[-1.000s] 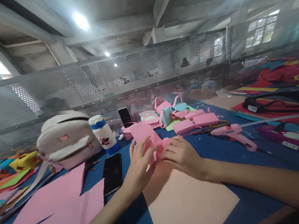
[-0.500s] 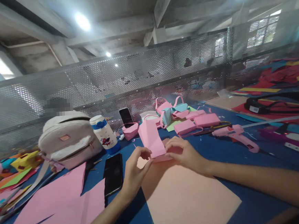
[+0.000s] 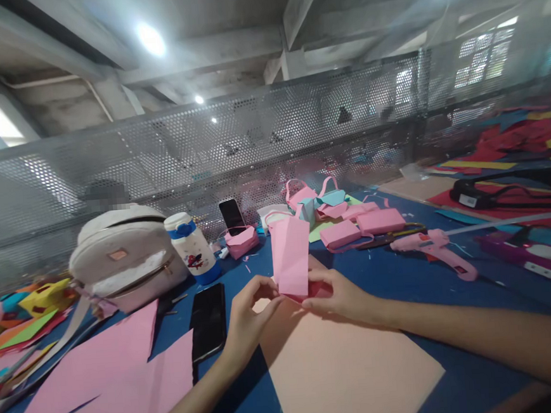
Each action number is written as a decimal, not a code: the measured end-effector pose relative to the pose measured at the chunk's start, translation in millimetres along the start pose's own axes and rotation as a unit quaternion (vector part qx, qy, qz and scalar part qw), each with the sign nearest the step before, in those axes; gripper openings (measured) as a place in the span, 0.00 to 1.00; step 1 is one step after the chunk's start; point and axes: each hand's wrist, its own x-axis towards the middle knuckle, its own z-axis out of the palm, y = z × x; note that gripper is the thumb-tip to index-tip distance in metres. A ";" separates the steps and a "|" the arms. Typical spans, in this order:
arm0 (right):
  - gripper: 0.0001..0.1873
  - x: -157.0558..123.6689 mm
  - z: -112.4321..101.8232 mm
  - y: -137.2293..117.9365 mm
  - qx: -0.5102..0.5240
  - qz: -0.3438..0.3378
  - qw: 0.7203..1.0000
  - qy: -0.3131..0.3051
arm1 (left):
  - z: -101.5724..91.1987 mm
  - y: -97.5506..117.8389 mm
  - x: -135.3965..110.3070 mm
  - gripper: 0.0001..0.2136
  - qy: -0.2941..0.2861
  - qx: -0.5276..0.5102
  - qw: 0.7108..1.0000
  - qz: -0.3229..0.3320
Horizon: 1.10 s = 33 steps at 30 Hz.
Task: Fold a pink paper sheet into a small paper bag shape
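Observation:
A folded pink paper piece stands upright between my two hands, its tall flap pointing away from me. My left hand pinches its lower left corner with thumb and fingers. On the other side my right hand grips the lower right edge, where a darker pink fold shows. Below the hands lies a peach paper sheet, partly shaded by them. Small pink paper bags sit beyond, several of them finished with handles or flaps. The fingertips behind the paper are hidden.
To the left are pink sheets, a black phone, a water bottle and a white backpack. On the right lie a pink glue gun and a purple device. A perforated metal panel closes off the back.
The pink paper piece has turned and shifted slightly right, now standing straighter. My right hand has moved a little lower along its edge; my left hand keeps its pinch.

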 end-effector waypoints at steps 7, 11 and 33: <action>0.22 1.0 -3.7 -0.8 0.119 0.071 0.988 -0.065 | 4.0 0.1 -3.3 0.04 -0.016 -0.015 0.999 -0.028; 0.23 0.2 -3.3 -2.3 0.170 0.126 0.977 -0.025 | 13.8 2.8 -7.8 0.06 0.003 -0.083 0.992 -0.093; 0.18 -11.0 13.3 -8.1 0.004 0.106 0.992 0.068 | 36.0 18.3 -27.1 0.16 -0.142 -0.091 0.971 -0.169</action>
